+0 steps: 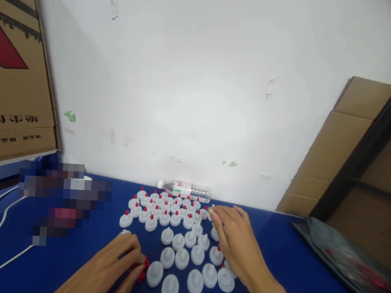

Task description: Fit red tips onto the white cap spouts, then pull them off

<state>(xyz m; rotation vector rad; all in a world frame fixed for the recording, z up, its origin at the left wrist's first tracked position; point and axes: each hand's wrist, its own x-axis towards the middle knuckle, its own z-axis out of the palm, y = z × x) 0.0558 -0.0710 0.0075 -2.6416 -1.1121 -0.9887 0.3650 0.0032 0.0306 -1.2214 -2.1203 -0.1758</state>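
Observation:
Many round white plastic nozzle caps stand on the blue tabletop (96,202). The back ones, such as this white cap with a red tip (151,223), wear small red tip caps. Nearer ones, such as this bare white nozzle cap (182,259), show plain nozzles. At the lower left, my left hand (115,265) curls its fingers round a small heap of red tip caps (144,267), partly hidden. My right hand (236,237) is bent over the right side of the group, its fingertips closed at a white nozzle cap (210,213) that is mostly covered.
A clear plastic bottle (195,194) lies against the white wall (198,98) behind the caps. Cardboard (334,146) leans at the right, above a grey plastic bag (341,248). A large carton (16,87) and white cables (4,216) are at the left, beside a blurred patch.

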